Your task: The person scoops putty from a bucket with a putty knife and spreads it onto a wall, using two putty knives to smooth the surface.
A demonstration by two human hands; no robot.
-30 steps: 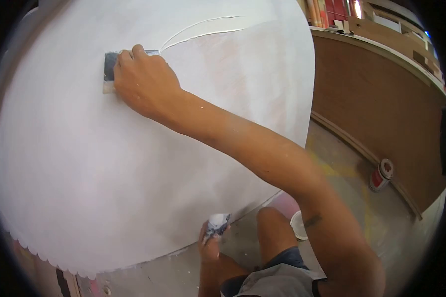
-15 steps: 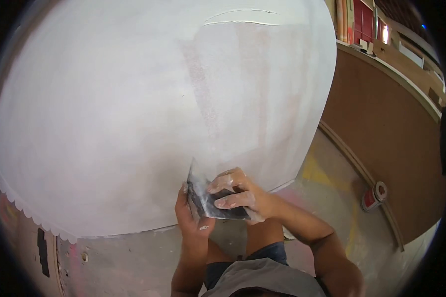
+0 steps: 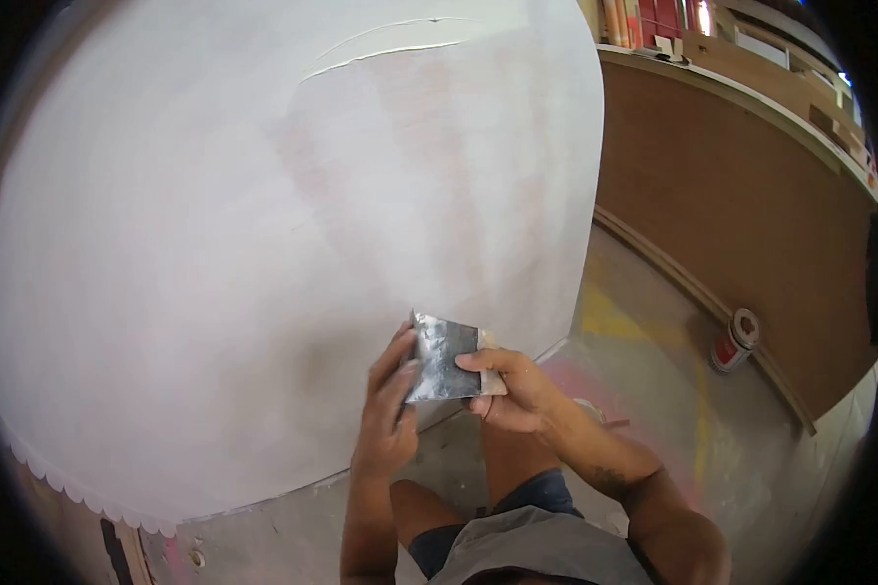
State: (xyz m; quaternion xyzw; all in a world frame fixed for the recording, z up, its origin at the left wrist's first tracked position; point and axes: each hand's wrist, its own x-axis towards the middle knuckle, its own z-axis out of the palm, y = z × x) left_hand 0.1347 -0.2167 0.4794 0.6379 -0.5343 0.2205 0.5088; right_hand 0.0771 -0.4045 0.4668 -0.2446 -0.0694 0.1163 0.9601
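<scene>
My right hand (image 3: 512, 388) grips a flat metal scraper (image 3: 446, 359) by its pale back edge, with the thumb on the upper face. Whitish filler smears the scraper's dark blade. My left hand (image 3: 390, 390) is closed at the scraper's left edge, around what looks like a second thin blade seen nearly edge-on; most of it is hidden by the fingers. Both hands are held close together in front of a large white panel (image 3: 166, 244). On the panel, reddish-brown streaks show through the white, and a raised ridge of filler (image 3: 385, 54) curves near the top.
A brown board (image 3: 722, 205) stands at the right, with a wooden strip (image 3: 683, 278) along its foot. An open paint can (image 3: 737, 341) sits on the stained floor (image 3: 644, 322) beside it. Scalloped trim (image 3: 78, 492) edges the panel's lower left.
My right hand has turned the scraper so that its broad face shows, and the thumb now lies on top. My left fingers have moved up along its edge. The view has shifted right.
</scene>
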